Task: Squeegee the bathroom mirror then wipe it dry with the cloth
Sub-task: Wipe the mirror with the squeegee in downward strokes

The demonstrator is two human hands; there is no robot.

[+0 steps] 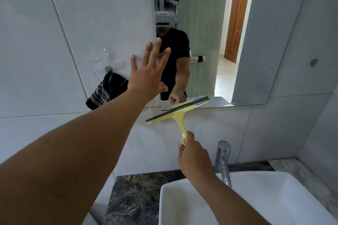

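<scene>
- Yellow plastic squeegee (pixel 178 109) sits at the bottom-left corner of the bathroom mirror (pixel 206 45); its dark rubber blade slants, the right end over the glass and the left end over the wall tile (pixel 210 129) below the mirror's edge.
- Right hand (pixel 194 157) grips the tip of the squeegee's handle, fingers curled round it, thumb on top. Holding so far back probably buys reach at the cost of firm pressure on the blade.
- Left hand (pixel 148 75) is raised with fingers straight and spread wide, palm toward the wall at the mirror's left edge. Whether it presses the surface or hovers just off it I cannot tell; it looks like a brace for leaning in over the basin.
- Striped dark cloth (pixel 107 90) hangs from a wall hook (pixel 108 68) left of the mirror, near the left hand, handy for the drying step, which seems not yet begun.
- White basin (pixel 256 197) and chrome tap (pixel 224 160) lie near, below the right hand, on a dark mottled stone counter (pixel 135 197).
- With the blade at the mirror's lower edge, this reads as the bottom of a stroke, or as a blade not yet set on the glass.
</scene>
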